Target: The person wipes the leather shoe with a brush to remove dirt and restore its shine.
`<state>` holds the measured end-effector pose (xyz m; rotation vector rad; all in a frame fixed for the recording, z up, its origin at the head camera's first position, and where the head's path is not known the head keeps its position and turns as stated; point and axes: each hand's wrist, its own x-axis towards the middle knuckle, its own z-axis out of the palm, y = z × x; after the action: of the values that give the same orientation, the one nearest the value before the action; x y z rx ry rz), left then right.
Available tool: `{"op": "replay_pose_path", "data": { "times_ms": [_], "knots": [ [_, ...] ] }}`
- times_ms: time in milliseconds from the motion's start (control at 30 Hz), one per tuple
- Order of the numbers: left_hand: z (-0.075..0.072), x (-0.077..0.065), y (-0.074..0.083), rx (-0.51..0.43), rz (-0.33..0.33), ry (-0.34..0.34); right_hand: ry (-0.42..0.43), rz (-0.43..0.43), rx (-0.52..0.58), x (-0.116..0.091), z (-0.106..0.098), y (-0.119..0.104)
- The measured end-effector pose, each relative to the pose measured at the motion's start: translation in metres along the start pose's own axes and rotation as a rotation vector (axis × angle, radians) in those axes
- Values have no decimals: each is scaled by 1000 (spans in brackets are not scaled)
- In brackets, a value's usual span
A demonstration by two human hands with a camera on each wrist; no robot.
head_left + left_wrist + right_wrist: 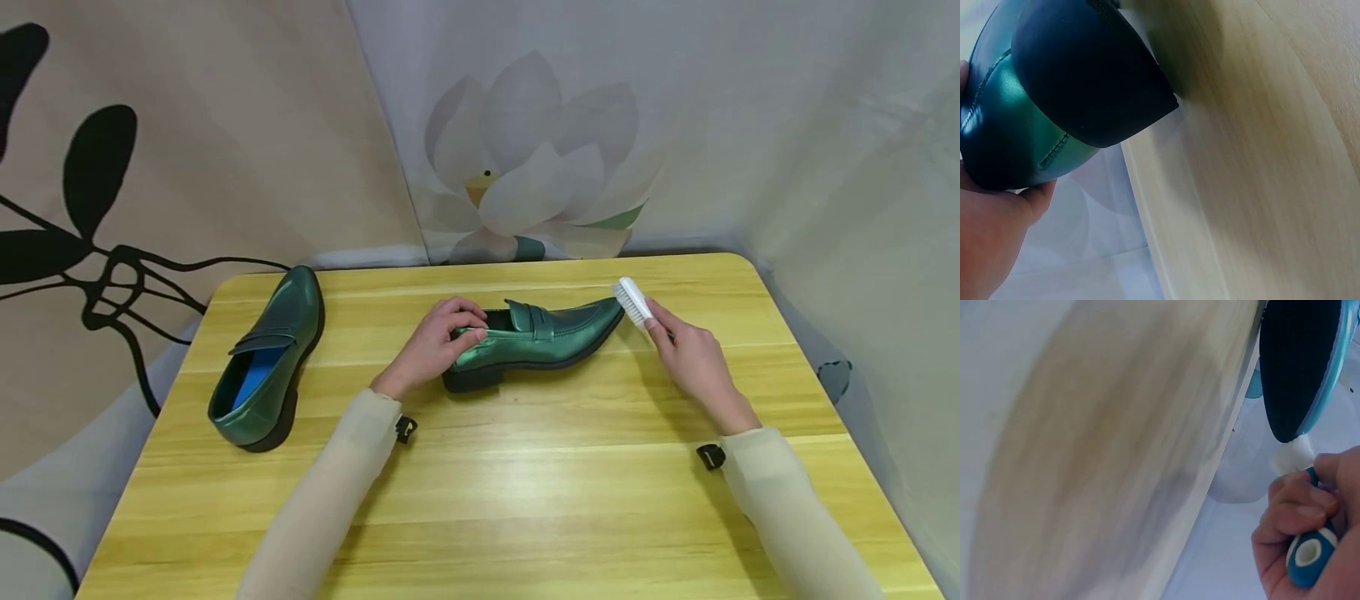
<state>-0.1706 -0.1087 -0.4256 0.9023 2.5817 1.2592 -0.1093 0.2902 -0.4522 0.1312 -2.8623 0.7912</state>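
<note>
A green loafer [555, 337] with a black sole stands at mid-table in the head view, its toe pointing right and slightly raised. At its heel end my left hand [438, 340] grips the shoe; the left wrist view shows the thumb and fingers around the heel [1016, 125]. My right hand [693, 358] holds a brush [632, 302] with a white head and white bristles, which meet the toe tip. In the right wrist view, fingers curl round the brush's blue-and-white handle [1311, 556], and the white head lies at the toe of the sole [1297, 369].
A second green loafer [266, 358] with a blue insole stands on the left side of the wooden table [525, 500], toe toward the back. Behind the table hangs a pale curtain [697, 125] printed with a large flower and dark leaves.
</note>
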Motion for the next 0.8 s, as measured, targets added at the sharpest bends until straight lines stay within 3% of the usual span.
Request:
{"op": "replay_pose_path", "data": {
  "times_ms": [200,500,633,800],
  "knots": [
    [2,0,-1,-1,14,3,-36,33,15,-10,-3,-2],
    [-1,-2,-1,-9,8,32,-35,-46,11,-44,-7,-21],
    [0,-3,0,-10,7,42,-33,-39,26,-42,-8,-20],
    [4,-2,1,-9,16,40,-40,33,39,-27,-6,-8]
  ]
}}
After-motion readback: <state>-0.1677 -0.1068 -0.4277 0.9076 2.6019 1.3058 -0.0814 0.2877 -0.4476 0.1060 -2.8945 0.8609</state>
